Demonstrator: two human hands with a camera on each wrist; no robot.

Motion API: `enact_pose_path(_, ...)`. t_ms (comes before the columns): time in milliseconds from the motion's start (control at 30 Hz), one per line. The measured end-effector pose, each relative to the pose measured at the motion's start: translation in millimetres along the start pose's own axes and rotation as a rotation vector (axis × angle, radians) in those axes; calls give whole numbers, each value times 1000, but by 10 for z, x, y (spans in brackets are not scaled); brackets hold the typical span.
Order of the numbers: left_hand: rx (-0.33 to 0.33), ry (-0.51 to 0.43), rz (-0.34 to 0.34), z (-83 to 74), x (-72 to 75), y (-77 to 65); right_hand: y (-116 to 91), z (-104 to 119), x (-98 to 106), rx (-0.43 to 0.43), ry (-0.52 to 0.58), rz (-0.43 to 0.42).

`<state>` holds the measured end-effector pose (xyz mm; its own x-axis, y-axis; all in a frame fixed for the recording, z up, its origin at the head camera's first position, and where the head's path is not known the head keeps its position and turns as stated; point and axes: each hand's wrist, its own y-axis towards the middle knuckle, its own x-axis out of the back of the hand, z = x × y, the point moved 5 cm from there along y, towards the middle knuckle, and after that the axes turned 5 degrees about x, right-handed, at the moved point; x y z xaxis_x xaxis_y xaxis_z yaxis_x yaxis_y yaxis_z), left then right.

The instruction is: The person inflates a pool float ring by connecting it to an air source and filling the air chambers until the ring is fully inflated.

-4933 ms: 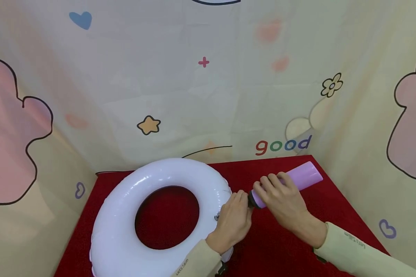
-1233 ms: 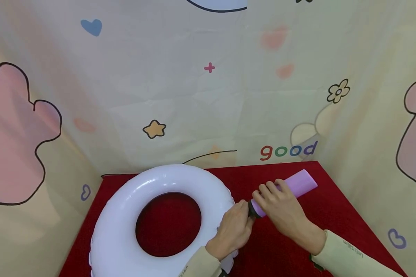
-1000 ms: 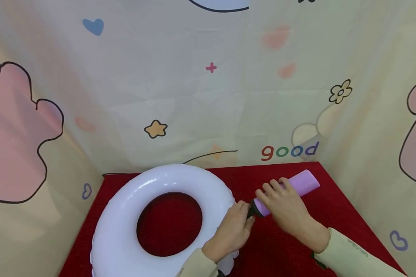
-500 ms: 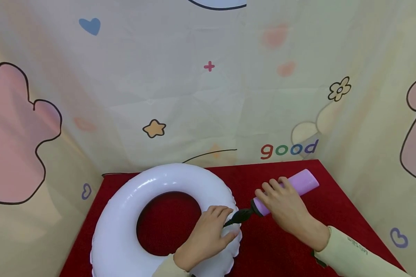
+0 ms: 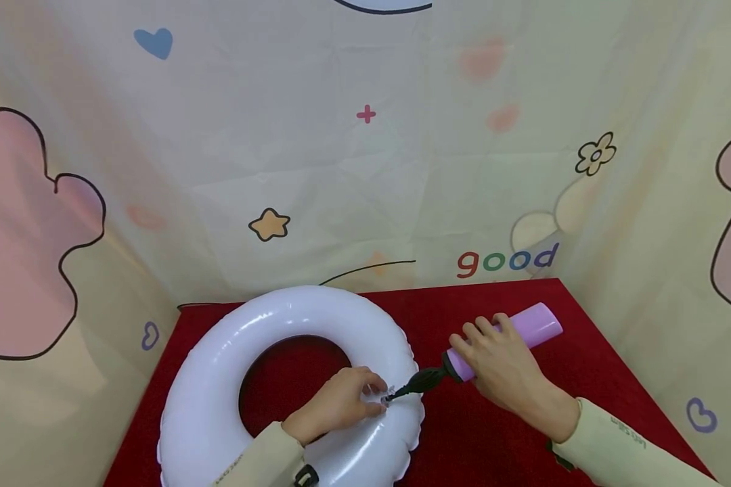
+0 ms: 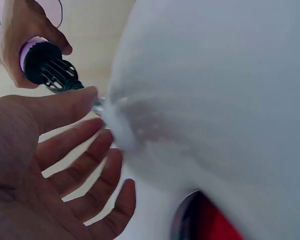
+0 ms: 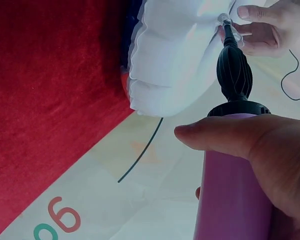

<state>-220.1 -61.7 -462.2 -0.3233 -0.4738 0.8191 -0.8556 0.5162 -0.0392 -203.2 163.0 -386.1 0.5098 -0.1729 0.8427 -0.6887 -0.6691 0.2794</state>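
Note:
A white inflatable swim ring (image 5: 213, 379) lies on the red cloth. My right hand (image 5: 502, 365) grips the purple barrel of a hand pump (image 5: 536, 326), tilted with its far end up to the right. The pump's black ribbed nozzle (image 5: 425, 380) points left, its tip at the ring's clear valve (image 7: 224, 19). My left hand (image 5: 344, 399) reaches over the ring, thumb and forefinger pinching at the valve. In the left wrist view its other fingers (image 6: 97, 190) are spread and loosely bent. The right palm hides part of the barrel.
Red cloth (image 5: 481, 433) covers the table under the ring and pump. A pale printed curtain (image 5: 317, 169) stands behind and along both sides, close to the table's back edge.
My left hand has let go of the pump's black nozzle and moved left to the ring's valve, uncovering the nozzle. The right hand keeps its grip on the barrel, nearly still.

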Motion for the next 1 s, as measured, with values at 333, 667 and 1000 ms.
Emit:
enact_pose_path(333, 32, -205, 57, 120, -80, 119, -11, 2, -36, -5, 23, 13)
enact_pose_path(667, 9, -220, 35, 122, -113, 163, 21, 56, -148, 5, 103, 162)
enact_pose_path(1000, 21, -240, 38, 129, -119, 171, 151, 295, -284, 147, 212, 169)
